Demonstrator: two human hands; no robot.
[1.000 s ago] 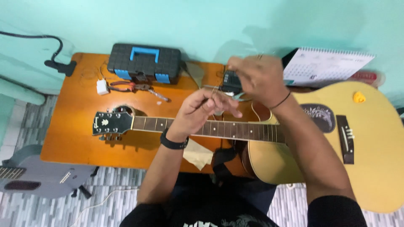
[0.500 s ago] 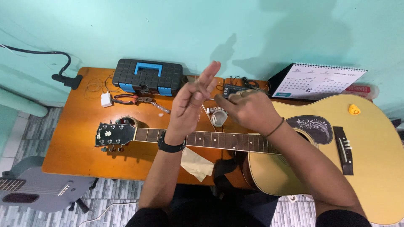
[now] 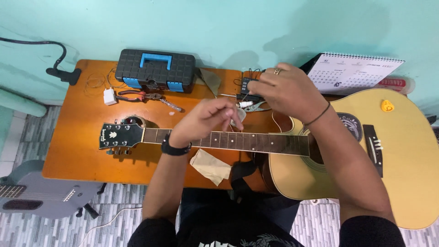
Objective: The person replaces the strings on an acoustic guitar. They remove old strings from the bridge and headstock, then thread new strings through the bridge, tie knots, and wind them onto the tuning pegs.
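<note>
An acoustic guitar lies across the orange table (image 3: pixel 73 151), with its neck (image 3: pixel 260 142) under my hands and its pale body (image 3: pixel 407 160) off to the right. My left hand (image 3: pixel 206 120), a black watch on its wrist, hovers over the neck. Its fingers pinch a small pale coil (image 3: pixel 238 114). My right hand (image 3: pixel 288 91) is curled, palm down, just behind the neck over a small black device (image 3: pixel 248 86). What its fingertips hold is hidden. A small silver clip (image 3: pixel 249 105) lies between my hands.
A black toolbox with a blue handle (image 3: pixel 155 68) stands at the back, with pliers (image 3: pixel 132 96) and a white plug (image 3: pixel 109 97) before it. A desk calendar (image 3: pixel 354 73) leans against the wall. There is a yellow pick (image 3: pixel 387 105) on the guitar body, folded paper (image 3: pixel 210 167) at the front edge and a grey guitar (image 3: pixel 36 194) on the floor.
My left hand dropped from its raised, fingers-spread pose to the neck and closed its fingers. My right hand moved back toward the black device.
</note>
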